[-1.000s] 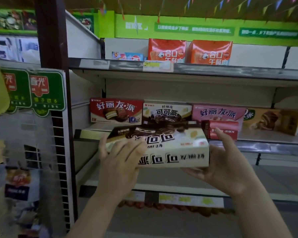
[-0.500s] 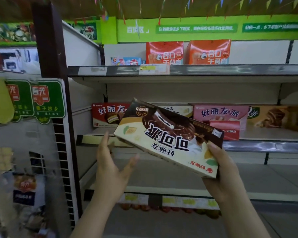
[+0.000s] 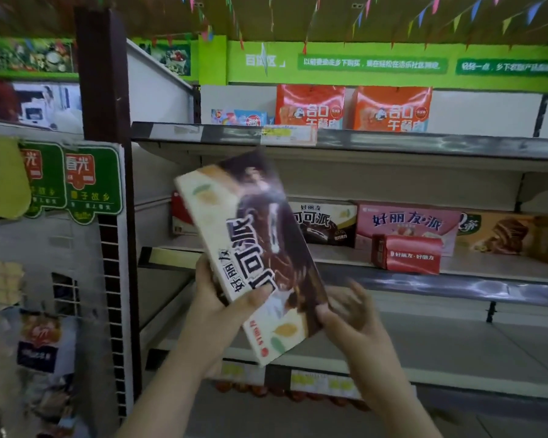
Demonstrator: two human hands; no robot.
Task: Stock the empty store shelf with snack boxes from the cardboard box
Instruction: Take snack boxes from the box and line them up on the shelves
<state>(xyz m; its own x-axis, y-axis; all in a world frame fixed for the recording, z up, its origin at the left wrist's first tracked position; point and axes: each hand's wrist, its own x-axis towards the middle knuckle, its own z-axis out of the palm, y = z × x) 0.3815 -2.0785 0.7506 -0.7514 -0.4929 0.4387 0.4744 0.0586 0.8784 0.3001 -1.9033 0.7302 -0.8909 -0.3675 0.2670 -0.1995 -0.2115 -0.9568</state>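
A cream and brown snack box (image 3: 250,235) stands nearly on end in the air, tilted, in front of the middle shelf (image 3: 424,281). My left hand (image 3: 222,298) grips its lower left part, thumb across the printed front. My right hand (image 3: 351,317) is blurred at the box's lower right edge; the thumb touches that edge and the fingers spread off to the right. On the middle shelf stand a matching cocoa pie box (image 3: 326,222), a pink box (image 3: 405,221), a small red box (image 3: 408,254) and a brown box (image 3: 513,235). The cardboard box is out of view.
A red box (image 3: 181,216) is half hidden behind the held box. Orange bags (image 3: 310,105) sit on the top shelf. The lower shelf (image 3: 456,343) shows bare board. A dark post (image 3: 102,74) and green signs (image 3: 92,181) stand to the left.
The box has turned from flat to nearly upright. My left hand went from open beside it to gripping its lower end. My right hand has loosened and slid to the edge.
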